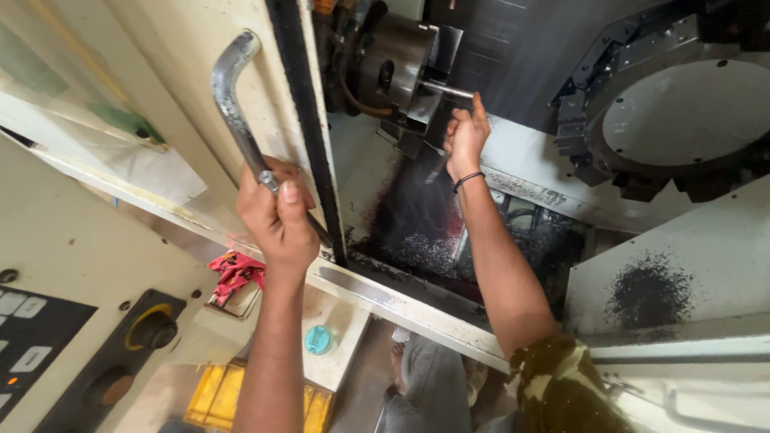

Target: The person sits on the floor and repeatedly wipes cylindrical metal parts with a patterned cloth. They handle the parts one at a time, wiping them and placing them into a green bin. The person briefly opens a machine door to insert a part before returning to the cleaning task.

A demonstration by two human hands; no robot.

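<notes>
My left hand (pixel 277 215) is wrapped around the lower end of the curved steel door handle (pixel 233 104) on the cream machine door (pixel 160 72). My right hand (pixel 465 136) reaches inside the machine enclosure, fingers closed around a slim metal rod (pixel 449 90) that sticks out of the dark round chuck (pixel 397 64). A black band circles the right wrist. What the fingers hide of the rod cannot be seen.
A tool turret disc (pixel 682 112) sits at the upper right. Dark metal chips (pixel 425 248) cover the enclosure floor and a cream ledge (pixel 650 297). A control panel (pixel 48 345), a red rag (pixel 234 271), a teal cap (pixel 318 340) and a yellow crate (pixel 216 397) lie below.
</notes>
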